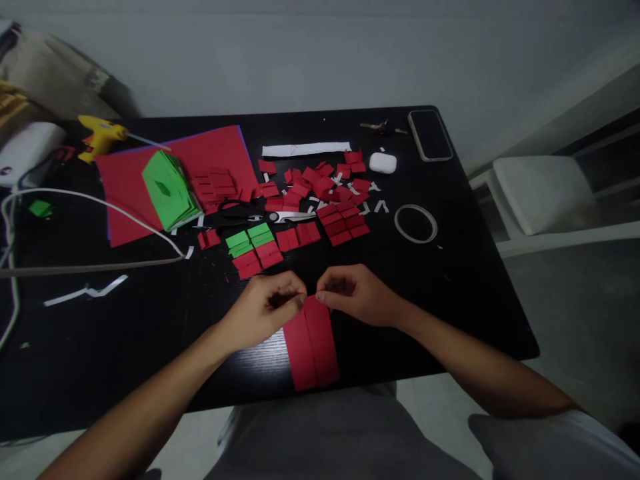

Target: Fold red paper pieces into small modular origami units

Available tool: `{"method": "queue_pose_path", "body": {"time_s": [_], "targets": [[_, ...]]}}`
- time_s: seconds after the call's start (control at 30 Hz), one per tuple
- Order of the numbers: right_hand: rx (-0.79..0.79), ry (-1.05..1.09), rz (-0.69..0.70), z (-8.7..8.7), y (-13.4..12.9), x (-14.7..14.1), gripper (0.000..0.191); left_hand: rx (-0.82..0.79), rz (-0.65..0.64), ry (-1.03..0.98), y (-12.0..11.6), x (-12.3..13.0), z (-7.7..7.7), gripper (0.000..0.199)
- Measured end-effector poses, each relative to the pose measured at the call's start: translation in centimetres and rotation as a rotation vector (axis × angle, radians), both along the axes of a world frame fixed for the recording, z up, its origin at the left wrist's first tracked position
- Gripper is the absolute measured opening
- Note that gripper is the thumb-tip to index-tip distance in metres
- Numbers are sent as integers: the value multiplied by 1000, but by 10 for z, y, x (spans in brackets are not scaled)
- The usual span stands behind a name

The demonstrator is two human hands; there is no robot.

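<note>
Pinching far edge of red sheet (324, 347) with left hand (250, 313) and right hand (373, 297), fingers curled in, thumbs closed to fingertips, nearly meeting. Lying on black table (165, 353), on body side of both hands, long axis running toward body, about equally near each hand. Beyond sheet: scissors (293, 217), folded red pieces (343, 223). Far left of sheet: yellow glue gun (103, 135). Far right of sheet: phone (431, 137), then pale chair (543, 193) off table. Past everything, grey wall (300, 67).

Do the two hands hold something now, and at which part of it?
Yes: the red paper strip, held at its far end by the fingers of the left hand and right hand.
</note>
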State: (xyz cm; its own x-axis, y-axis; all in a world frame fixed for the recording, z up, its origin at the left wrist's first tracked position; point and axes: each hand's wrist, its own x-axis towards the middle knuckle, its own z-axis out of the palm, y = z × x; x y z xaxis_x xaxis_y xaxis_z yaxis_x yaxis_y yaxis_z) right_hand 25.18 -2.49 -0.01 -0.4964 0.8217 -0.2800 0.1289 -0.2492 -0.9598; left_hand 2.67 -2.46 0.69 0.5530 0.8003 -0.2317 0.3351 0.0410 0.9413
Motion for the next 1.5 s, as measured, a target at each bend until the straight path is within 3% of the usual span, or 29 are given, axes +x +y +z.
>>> {"method": "queue_pose_path", "body": {"time_s": [0.3, 0.7, 1.03, 1.5], "targets": [[-9, -7, 30, 3, 0, 1, 11, 38, -60, 29, 2, 1, 5, 10], [-4, 9, -31, 2, 6, 7, 14, -21, -12, 19, 7, -9, 3, 13], [107, -12, -10, -5, -7, -8, 9, -27, -35, 24, 4, -5, 2, 13], [111, -46, -4, -5, -13, -12, 9, 47, -100, 46, 1, -2, 4, 9]]}}
